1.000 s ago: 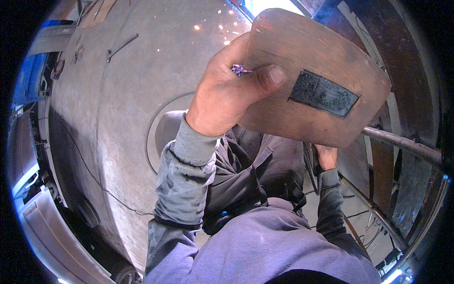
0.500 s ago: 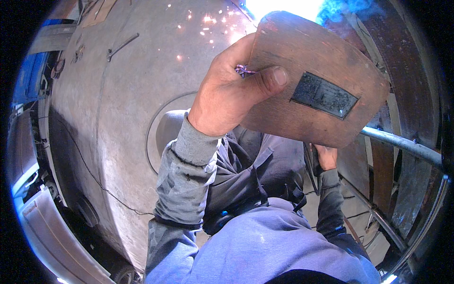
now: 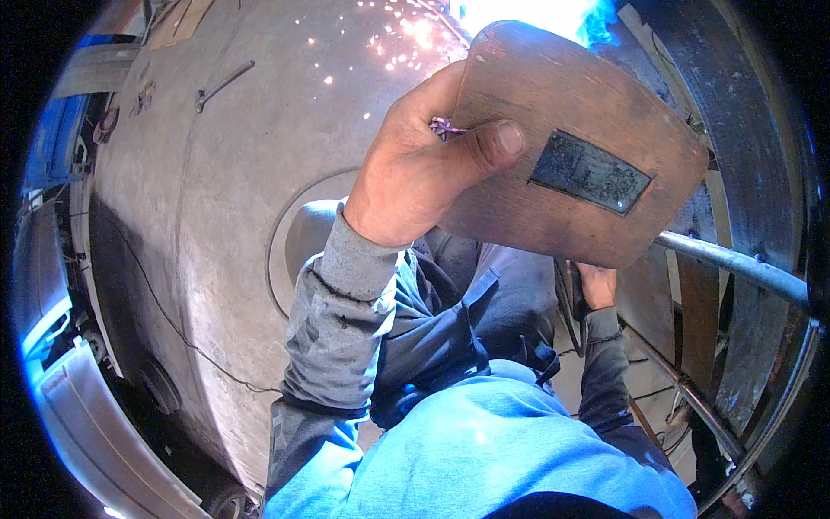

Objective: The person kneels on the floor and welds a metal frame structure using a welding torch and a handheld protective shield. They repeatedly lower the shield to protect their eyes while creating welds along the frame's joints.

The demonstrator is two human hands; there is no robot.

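Observation:
My left hand (image 3: 411,169) grips a brown, worn hand-held welding shield (image 3: 553,95), its thumb lying flat on the near face and the fingers hidden behind. A dark rectangular viewing window (image 3: 590,171) is set into the shield. Purple cord (image 3: 445,128) is knotted at the edge beside my thumb. Beyond the top edge a white-blue arc glare (image 3: 532,16) shines. Lower right, partly covered by the shield, is my right hand (image 3: 596,285); its fingers and anything they hold are hidden. A dark cable-like strip (image 3: 571,303) runs beside it.
Sparks (image 3: 406,39) scatter over the concrete floor (image 3: 233,173). A T-shaped metal tool (image 3: 225,84) lies on it at left. On the right stand a metal pipe (image 3: 735,264) and long metal plates (image 3: 743,130). A thin cable (image 3: 173,320) crosses the floor; light panels (image 3: 112,424) line the left.
The glare has grown brighter and bluer, lighting my shirt more strongly. Sparks have spread in a different pattern. The shield has shifted very slightly left; both hands stay almost where they were.

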